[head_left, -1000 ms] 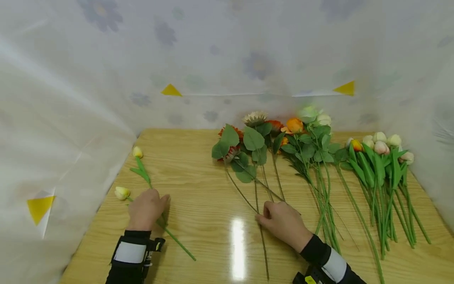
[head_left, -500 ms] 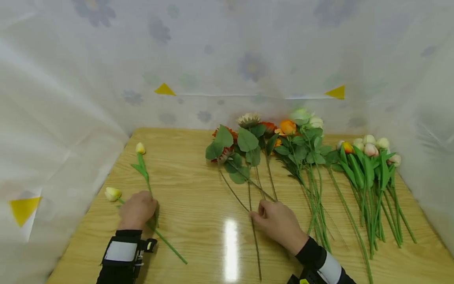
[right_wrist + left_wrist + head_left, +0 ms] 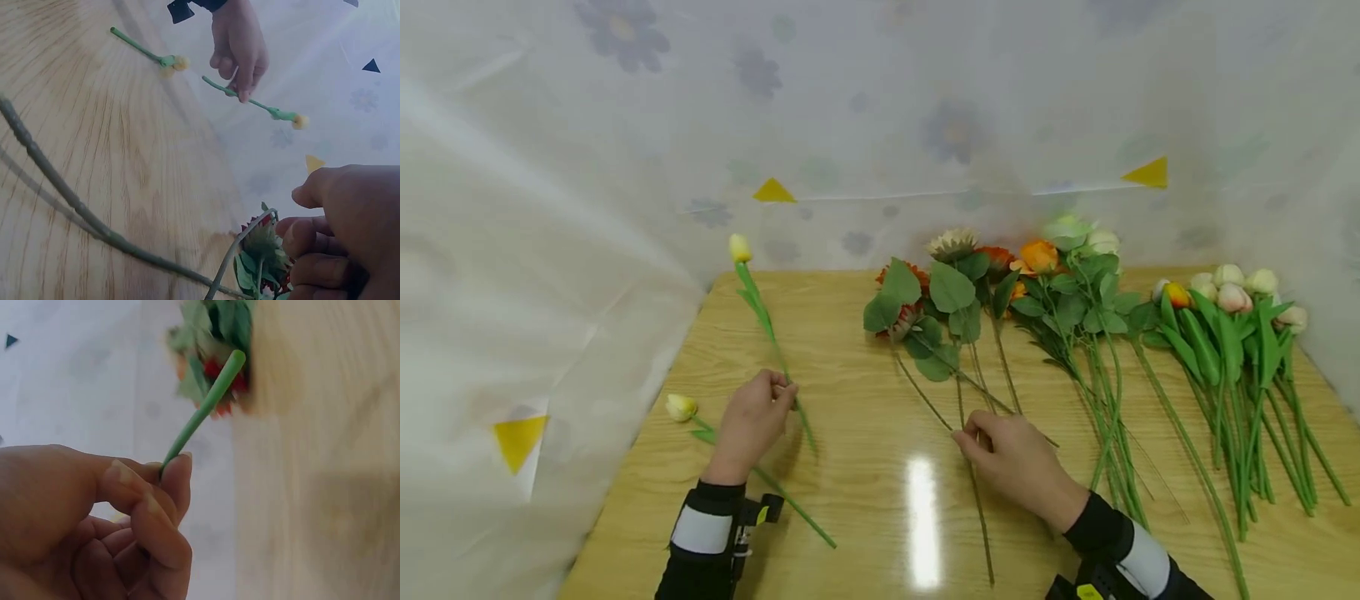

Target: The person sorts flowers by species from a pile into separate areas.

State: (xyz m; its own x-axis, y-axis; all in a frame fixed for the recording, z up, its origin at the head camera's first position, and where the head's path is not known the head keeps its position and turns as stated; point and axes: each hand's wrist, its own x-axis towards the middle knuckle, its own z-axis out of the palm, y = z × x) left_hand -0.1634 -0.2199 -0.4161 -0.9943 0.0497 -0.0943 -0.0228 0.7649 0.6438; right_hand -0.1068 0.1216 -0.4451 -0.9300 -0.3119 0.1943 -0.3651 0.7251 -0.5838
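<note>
A yellow-white tulip with a green stem stands tilted above the left part of the table. My left hand pinches its stem between thumb and fingertips; in the left wrist view the stem end juts past the fingers. A second tulip lies on the table beneath that wrist. My right hand hovers low over brown-green stems, fingers loosely curled. The right wrist view shows a gap between its thumb and forefinger. One thin stem ends close to the fingertips; whether they touch it is unclear.
Red and cream flowers with broad leaves lie at the table's back middle. Orange and pale green blooms are right of them. Several tulips lie bunched at the right. A patterned sheet hangs behind the wooden table.
My left hand has lifted one tulip off the table and moved it right and away from me, the bloom rising. The right hand keeps its place by the stems. The head view shifted slightly.
</note>
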